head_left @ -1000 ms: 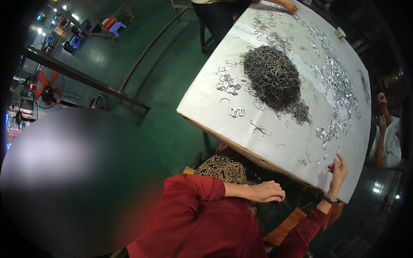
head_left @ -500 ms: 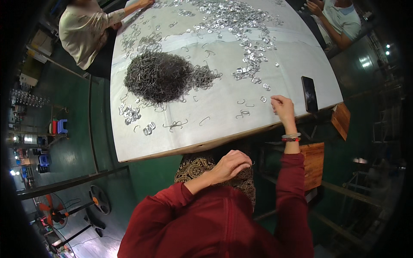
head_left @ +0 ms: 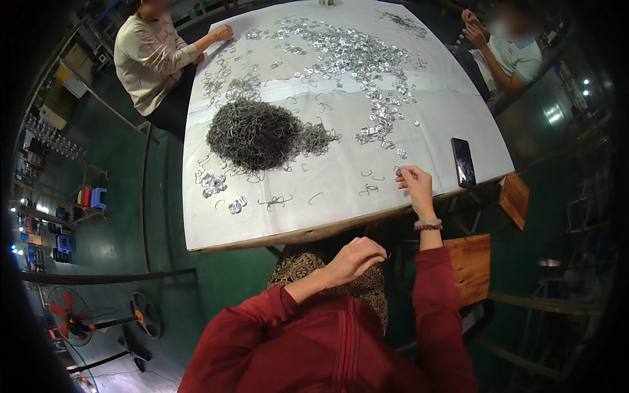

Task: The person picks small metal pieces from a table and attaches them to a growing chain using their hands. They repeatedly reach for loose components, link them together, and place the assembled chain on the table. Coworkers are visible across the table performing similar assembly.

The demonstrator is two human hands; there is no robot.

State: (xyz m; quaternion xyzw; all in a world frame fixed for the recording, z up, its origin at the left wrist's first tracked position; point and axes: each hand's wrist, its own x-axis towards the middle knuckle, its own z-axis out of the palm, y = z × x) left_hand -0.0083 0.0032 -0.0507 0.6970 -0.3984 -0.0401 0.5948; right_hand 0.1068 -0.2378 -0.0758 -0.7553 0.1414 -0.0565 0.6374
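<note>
Wire hooks sit heaped in a dark pile on the left half of the white-covered table, with a few shiny flat clips set in small clusters beside it near the left edge. A person in a pale top works at the far left corner. Moving right, single bent wires lie scattered toward the near edge. Below that edge, the left hand hangs over the lap, fingers curled in; whether it grips anything I cannot tell. Further right, the right hand rests at the table edge, fingertips pinched together on a small metal piece, with 2 or 3 loose wires just beside it. A broad drift of bright clips spreads across the far right half. A dark phone lies near the right edge, close to that hand, and another person sits at the far right corner.

As I judge it, the pinched piece is tiny and held at the very edge, so a slip could drop it off the table; a careless sweep of the wrist could also nudge the phone over.
</note>
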